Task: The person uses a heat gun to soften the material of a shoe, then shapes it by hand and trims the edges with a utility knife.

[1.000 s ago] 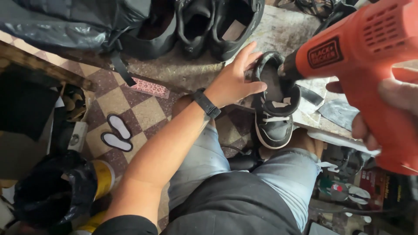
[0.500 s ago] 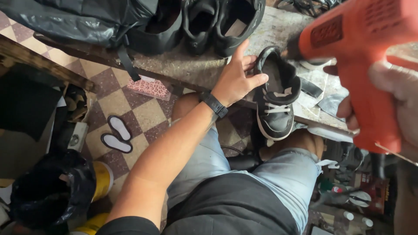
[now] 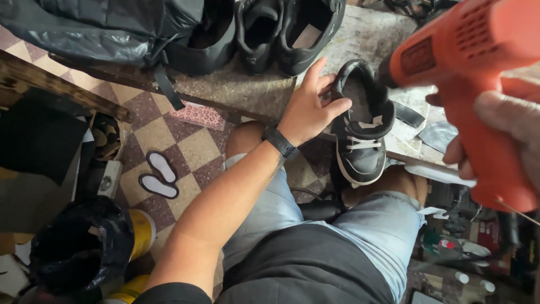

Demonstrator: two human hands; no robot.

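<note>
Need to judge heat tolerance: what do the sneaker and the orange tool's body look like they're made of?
Sneaker: dark smooth panels with a slight sheen, likely leather or synthetic; white woven laces, pale rubbery sole edge. Heat gun: orange moulded plastic, matte, with vent slots. The left hand grips the sneaker's collar; the right hand holds the gun.

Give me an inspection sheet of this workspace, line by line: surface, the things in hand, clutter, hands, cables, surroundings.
Surface: worn grey bench top, stained, scraps at its right end.
Things in hand: black and grey sneaker with white laces, toe toward the person's knee; orange heat gun, nozzle at the sneaker's collar.
Clutter: two black shoes and a black bag on the bench; two white insoles on the floor.
Hands: left hand grips the sneaker's collar; right hand wraps the heat gun's handle.
Cables: thin cord below the heat gun's handle.
Surroundings: checkered tile floor, black bin bag, yellow tape roll.
</note>
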